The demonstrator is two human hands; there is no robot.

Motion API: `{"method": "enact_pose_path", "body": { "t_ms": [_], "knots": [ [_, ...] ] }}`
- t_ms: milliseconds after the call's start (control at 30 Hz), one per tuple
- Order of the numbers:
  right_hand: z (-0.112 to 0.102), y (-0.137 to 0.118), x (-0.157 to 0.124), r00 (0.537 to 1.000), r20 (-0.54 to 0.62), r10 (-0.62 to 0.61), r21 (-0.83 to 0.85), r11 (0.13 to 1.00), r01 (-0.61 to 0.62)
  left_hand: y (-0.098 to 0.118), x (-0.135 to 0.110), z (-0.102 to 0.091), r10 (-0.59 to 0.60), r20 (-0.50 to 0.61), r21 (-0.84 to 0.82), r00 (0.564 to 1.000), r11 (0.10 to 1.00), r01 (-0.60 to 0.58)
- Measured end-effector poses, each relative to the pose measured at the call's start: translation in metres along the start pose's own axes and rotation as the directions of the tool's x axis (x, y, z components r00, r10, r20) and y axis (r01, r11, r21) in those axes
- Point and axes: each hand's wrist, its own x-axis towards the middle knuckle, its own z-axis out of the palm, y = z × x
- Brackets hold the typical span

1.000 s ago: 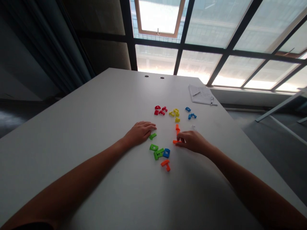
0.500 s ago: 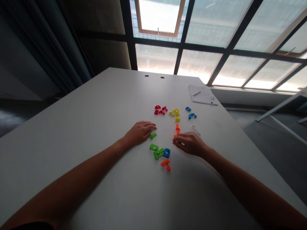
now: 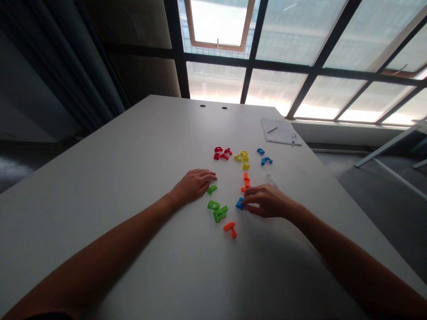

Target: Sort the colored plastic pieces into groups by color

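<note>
My right hand (image 3: pixel 265 200) pinches a small blue plastic block (image 3: pixel 239 203) with a hole in it, low over or on the white table. Just beyond these fingers lie orange blocks (image 3: pixel 247 178), partly covered by the hand. My left hand (image 3: pixel 196 182) rests flat on the tabletop, fingers stretched out and holding nothing. Close under its fingertips is a green T-shaped block (image 3: pixel 211 190). More green blocks (image 3: pixel 214 205) lie nearer to me, and a single orange T-shaped block (image 3: pixel 230 228) sits in front of them.
Farther back are groups of red blocks (image 3: pixel 218 150), yellow blocks (image 3: pixel 245 158) and blue blocks (image 3: pixel 266 160). Clear pieces (image 3: pixel 271 180) lie beyond my right hand. Paper sheets (image 3: pixel 278 131) with pens are near the right edge of the white table (image 3: pixel 140 146).
The blue block beside the green ones has moved right and slightly away from me, now in my right hand's fingers. My left hand has stayed in place.
</note>
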Motion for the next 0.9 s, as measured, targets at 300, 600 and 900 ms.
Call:
{"method": "enact_pose_path", "body": {
  "t_ms": [300, 600, 900],
  "knots": [
    [-0.041, 0.047, -0.024, 0.932, 0.197, 0.304, 0.048, 0.946, -0.319, -0.002, 0.0, 0.001, 0.0, 0.004, 0.003, 1.0, 1.0, 0.0],
    [-0.019, 0.06, -0.024, 0.77, -0.18, 0.612, -0.38, 0.679, -0.628, 0.0, -0.001, -0.001, 0.005, 0.01, -0.006, 1.0, 1.0, -0.005],
    [0.001, 0.062, -0.016, 0.855, -0.23, 0.465, -0.373, 0.77, -0.518, -0.003, 0.0, -0.001, 0.019, 0.012, 0.012, 1.0, 1.0, -0.019]
  ]
}}
